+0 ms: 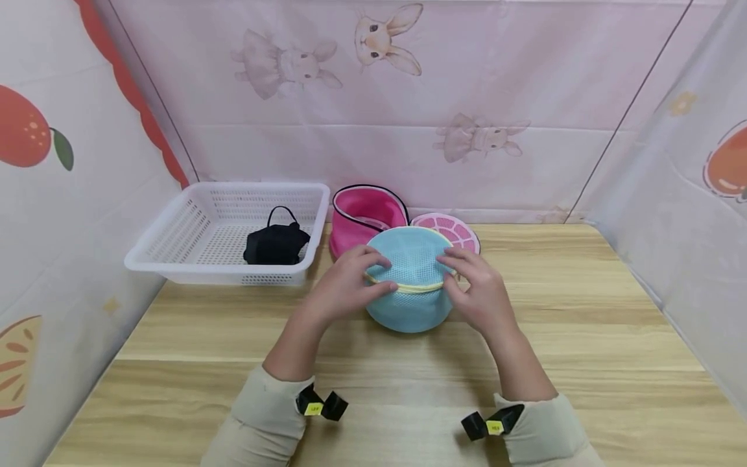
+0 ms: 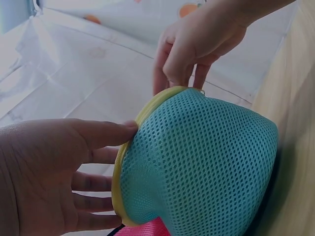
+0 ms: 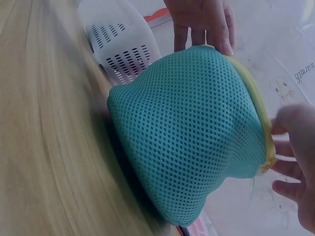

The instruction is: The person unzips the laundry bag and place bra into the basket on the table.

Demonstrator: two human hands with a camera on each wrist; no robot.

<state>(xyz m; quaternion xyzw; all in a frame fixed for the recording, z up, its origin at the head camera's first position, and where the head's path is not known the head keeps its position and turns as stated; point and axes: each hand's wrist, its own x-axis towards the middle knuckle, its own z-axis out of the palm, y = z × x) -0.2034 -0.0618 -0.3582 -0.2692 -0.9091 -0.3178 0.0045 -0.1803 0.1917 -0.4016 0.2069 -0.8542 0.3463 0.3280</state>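
Observation:
A light-blue mesh laundry bag (image 1: 408, 311) with a yellow zip edge (image 2: 118, 182) stands on the table between both hands. My left hand (image 1: 350, 282) pinches its rim on the left, thumb on the near side and fingers behind. On the opposite side my right hand (image 1: 478, 292) holds the rim between thumb and fingers, close to the small zip pull (image 3: 266, 165). The bag's round top (image 1: 408, 253) lies over the opening. Its mesh side (image 3: 182, 118) bulges and dents in the right wrist view. What is inside is hidden.
Right behind the blue bag stands an open pink bag (image 1: 350, 230) with black trim, its pink mesh lid (image 1: 452, 230) folded out to the right. A white perforated basket (image 1: 175, 267) at the back left holds a black cloth item (image 1: 274, 245) with a thin strap. Printed curtains surround the table.

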